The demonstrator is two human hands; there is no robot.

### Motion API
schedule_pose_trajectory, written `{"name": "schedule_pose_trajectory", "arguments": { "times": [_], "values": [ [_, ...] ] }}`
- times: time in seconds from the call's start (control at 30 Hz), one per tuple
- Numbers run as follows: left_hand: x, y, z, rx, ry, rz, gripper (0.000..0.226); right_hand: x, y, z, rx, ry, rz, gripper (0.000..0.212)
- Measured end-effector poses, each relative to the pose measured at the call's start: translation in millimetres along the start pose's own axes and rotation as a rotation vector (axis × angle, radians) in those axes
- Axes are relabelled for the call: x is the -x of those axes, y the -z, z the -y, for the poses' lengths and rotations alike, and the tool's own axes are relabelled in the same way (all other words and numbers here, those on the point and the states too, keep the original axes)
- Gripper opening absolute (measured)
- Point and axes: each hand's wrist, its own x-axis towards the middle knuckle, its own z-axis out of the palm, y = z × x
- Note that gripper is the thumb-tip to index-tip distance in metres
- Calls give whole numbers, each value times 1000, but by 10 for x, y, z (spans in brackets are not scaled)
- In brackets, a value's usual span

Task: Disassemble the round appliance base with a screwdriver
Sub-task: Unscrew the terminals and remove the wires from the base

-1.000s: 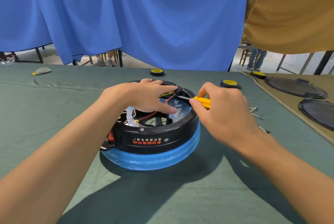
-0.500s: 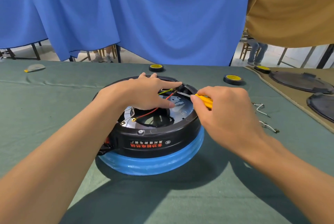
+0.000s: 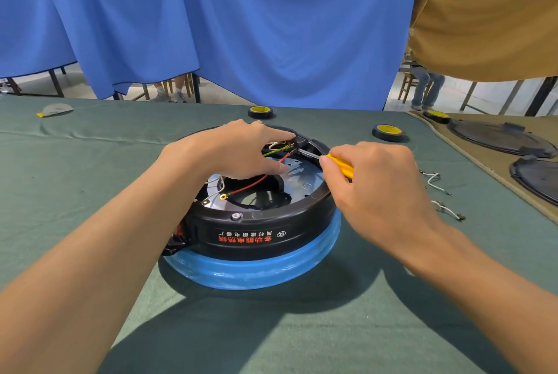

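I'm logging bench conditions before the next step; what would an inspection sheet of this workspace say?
Surface: green cloth.
Job's things: round appliance base, opened, on a blue ring; screwdriver tip at its far connector.
Clutter: tape rolls, loose wire pieces, black lids at right.
Hands: left hand rests on the base; right hand grips the screwdriver.
Cables: red wire, yellow-green wire inside the base.
Surroundings: blue curtain.

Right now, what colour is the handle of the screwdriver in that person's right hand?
Yellow. The screwdriver handle shows between the fingers of the right hand, seen best in the head view.
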Motion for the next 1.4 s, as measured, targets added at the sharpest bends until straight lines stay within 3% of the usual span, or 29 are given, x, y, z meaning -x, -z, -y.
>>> {"name": "schedule_pose_trajectory", "arguments": {
  "times": [0.43,0.63,0.83,1.0,1.3,1.4],
  "values": [
    [6,8,-61,-12,36,37,64,-35,48,61,77,13,57,36],
    [6,10,-44,1,52,43,63,-127,54,-88,-39,22,67,36],
    [2,6,-37,1,58,52,63,-244,58,-363,-423,-283,125,31],
    [-1,4,-27,8,57,52,62,-251,33,-346,-494,-356,113,25],
    [5,13,-27,18,61,51,62,-410,74,-346,-769,-622,199,35],
    [9,8,-19,18,60,41,61,-410,88,-313,-842,-684,223,10]
  ]
}}
